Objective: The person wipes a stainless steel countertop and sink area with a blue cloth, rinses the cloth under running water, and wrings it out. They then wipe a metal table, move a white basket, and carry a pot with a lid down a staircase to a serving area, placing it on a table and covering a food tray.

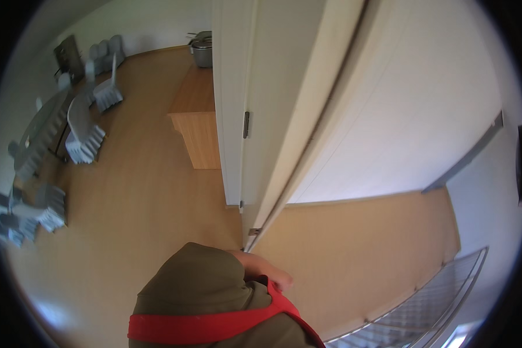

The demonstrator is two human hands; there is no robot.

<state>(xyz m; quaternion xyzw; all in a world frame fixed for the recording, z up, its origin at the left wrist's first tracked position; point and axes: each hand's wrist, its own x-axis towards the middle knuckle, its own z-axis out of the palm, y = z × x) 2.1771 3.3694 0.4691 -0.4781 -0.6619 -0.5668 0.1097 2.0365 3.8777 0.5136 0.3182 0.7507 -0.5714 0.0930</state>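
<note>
My left hand (pixel 282 280) is bent across in front of my chest, beside the red apron strap (pixel 209 324). Its fingers are turned away and partly hidden, so whether it holds anything does not show. The bare forearm (pixel 254 264) comes out of an olive-brown sleeve (pixel 191 274) and passes close to the bottom of a cream door (pixel 282 104), near its metal latch plate (pixel 255 232). Whether the arm touches the door cannot be made out. My right hand is out of view.
Left of the door stands a wooden counter (pixel 195 93) bearing a lidded metal pot (pixel 202 50). Farther left are a cloth-covered table (pixel 43 130) and several covered chairs (pixel 85 141). A metal railing (pixel 422 309) runs along the lower right, beyond wooden flooring (pixel 352 243).
</note>
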